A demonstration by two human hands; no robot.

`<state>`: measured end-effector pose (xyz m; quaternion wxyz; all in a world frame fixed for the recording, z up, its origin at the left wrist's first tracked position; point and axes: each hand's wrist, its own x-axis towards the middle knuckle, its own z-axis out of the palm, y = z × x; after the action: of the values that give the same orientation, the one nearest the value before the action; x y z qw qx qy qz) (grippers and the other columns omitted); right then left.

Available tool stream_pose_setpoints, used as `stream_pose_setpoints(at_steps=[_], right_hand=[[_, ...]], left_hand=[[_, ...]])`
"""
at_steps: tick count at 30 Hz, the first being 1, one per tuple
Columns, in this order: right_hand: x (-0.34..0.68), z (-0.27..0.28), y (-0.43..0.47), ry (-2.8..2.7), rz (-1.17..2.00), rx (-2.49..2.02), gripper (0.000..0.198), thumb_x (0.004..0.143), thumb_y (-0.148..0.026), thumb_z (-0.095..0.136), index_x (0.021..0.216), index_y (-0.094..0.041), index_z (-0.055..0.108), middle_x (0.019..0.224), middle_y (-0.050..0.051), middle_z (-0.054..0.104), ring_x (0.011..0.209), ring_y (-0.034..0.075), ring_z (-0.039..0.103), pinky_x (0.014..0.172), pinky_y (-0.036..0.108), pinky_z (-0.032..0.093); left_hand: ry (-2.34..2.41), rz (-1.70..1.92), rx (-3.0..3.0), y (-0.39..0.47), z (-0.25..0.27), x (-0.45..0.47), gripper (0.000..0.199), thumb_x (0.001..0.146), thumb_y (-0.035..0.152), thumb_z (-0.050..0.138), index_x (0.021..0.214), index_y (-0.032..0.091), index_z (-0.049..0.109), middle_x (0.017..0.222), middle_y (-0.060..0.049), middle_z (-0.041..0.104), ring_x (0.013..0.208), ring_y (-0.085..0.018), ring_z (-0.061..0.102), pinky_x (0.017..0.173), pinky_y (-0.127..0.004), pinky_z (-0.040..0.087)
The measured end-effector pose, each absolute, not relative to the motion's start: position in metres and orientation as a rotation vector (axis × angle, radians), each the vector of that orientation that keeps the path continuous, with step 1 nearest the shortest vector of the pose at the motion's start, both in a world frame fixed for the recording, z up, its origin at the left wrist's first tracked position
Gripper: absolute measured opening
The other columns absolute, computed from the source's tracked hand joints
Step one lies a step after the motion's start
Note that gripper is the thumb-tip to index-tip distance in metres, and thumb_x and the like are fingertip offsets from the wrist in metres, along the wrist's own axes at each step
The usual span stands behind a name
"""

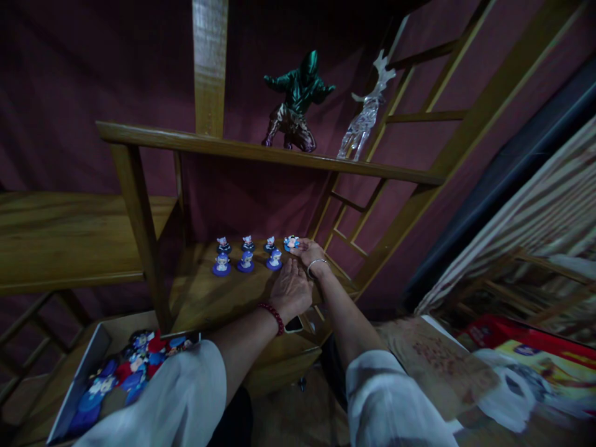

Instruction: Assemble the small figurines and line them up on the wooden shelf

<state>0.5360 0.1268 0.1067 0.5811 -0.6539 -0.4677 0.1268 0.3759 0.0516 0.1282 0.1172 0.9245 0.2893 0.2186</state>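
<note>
On the lower wooden shelf (209, 297), small figurines stand in two rows. My right hand (310, 251), with a silver bangle at the wrist, has its fingers on a light-blue figurine (292, 243) at the right end of the back row. Left of it are three dark-based figurines, the nearest being a grey-and-black figurine (270, 244). The front row has three purple-based figurines; the rightmost purple figurine (274, 259) stands just beyond the fingertips of my left hand (292, 288). That hand wears a red bead bracelet, its fingers stretched forward and holding nothing I can see.
A box (79, 379) of assorted figurines sits lower left. Above, the upper shelf (261, 156) bears a green crouching statue (298, 102) and a clear deer (365, 115). A phone-like dark object (294, 324) lies below my left wrist. Wooden lattice (367, 245) borders the right side.
</note>
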Motion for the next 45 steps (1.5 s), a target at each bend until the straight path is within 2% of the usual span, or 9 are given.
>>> stream_pose_setpoints(at_steps=[6, 12, 18, 29, 37, 45], right_hand=[[0.5341, 0.109, 0.1285, -1.055, 0.338, -1.646, 0.034, 0.049, -0.02, 0.075, 0.081, -0.019, 0.063, 0.079, 0.001, 0.067, 0.079, 0.016, 0.063, 0.079, 0.033, 0.051], [0.5346, 0.1081, 0.1315, -1.08, 0.342, -1.704, 0.034, 0.054, -0.017, 0.073, 0.086, -0.017, 0.062, 0.086, 0.002, 0.069, 0.081, 0.015, 0.063, 0.079, 0.03, 0.051], [0.5312, 0.1111, 0.13, -1.088, 0.32, -1.747, 0.031, 0.057, -0.018, 0.072, 0.086, -0.019, 0.063, 0.083, 0.001, 0.069, 0.08, 0.014, 0.064, 0.077, 0.026, 0.052], [0.5291, 0.1102, 0.1309, -1.037, 0.314, -1.78, 0.033, 0.057, -0.016, 0.071, 0.088, -0.018, 0.062, 0.081, 0.001, 0.067, 0.079, 0.014, 0.063, 0.078, 0.027, 0.051], [0.5344, 0.105, 0.1323, -1.141, 0.206, -1.834, 0.031, 0.057, -0.02, 0.072, 0.087, -0.021, 0.064, 0.077, -0.002, 0.066, 0.075, 0.014, 0.062, 0.076, 0.027, 0.051], [0.5361, 0.1044, 0.1306, -1.191, 0.186, -1.899, 0.035, 0.061, -0.025, 0.069, 0.096, -0.022, 0.063, 0.079, -0.001, 0.066, 0.076, 0.013, 0.062, 0.075, 0.027, 0.049]], left_hand=[[0.863, 0.697, 2.726, 0.0526, 0.1262, 0.3767, 0.052, 0.087, 0.027, 0.031, 0.121, -0.01, 0.045, 0.132, -0.029, 0.04, 0.13, -0.033, 0.028, 0.107, -0.045, 0.021], [0.926, 0.629, 2.825, 0.0527, 0.1258, 0.377, 0.053, 0.088, 0.029, 0.029, 0.122, -0.008, 0.044, 0.132, -0.027, 0.041, 0.129, -0.029, 0.032, 0.107, -0.041, 0.023], [0.934, 0.665, 2.848, 0.0531, 0.1249, 0.3777, 0.051, 0.088, 0.029, 0.029, 0.119, -0.007, 0.048, 0.129, -0.026, 0.046, 0.128, -0.03, 0.033, 0.106, -0.041, 0.024], [0.944, 0.658, 2.826, 0.0513, 0.1275, 0.376, 0.052, 0.087, 0.029, 0.031, 0.121, -0.008, 0.046, 0.13, -0.026, 0.045, 0.128, -0.03, 0.033, 0.106, -0.04, 0.026], [0.921, 0.687, 2.834, 0.0508, 0.1298, 0.3745, 0.05, 0.087, 0.028, 0.03, 0.12, -0.006, 0.048, 0.129, -0.025, 0.047, 0.127, -0.029, 0.035, 0.106, -0.042, 0.025], [0.925, 0.708, 2.801, 0.0523, 0.1257, 0.3757, 0.051, 0.086, 0.029, 0.032, 0.12, -0.006, 0.047, 0.129, -0.025, 0.046, 0.127, -0.029, 0.035, 0.106, -0.042, 0.025]])
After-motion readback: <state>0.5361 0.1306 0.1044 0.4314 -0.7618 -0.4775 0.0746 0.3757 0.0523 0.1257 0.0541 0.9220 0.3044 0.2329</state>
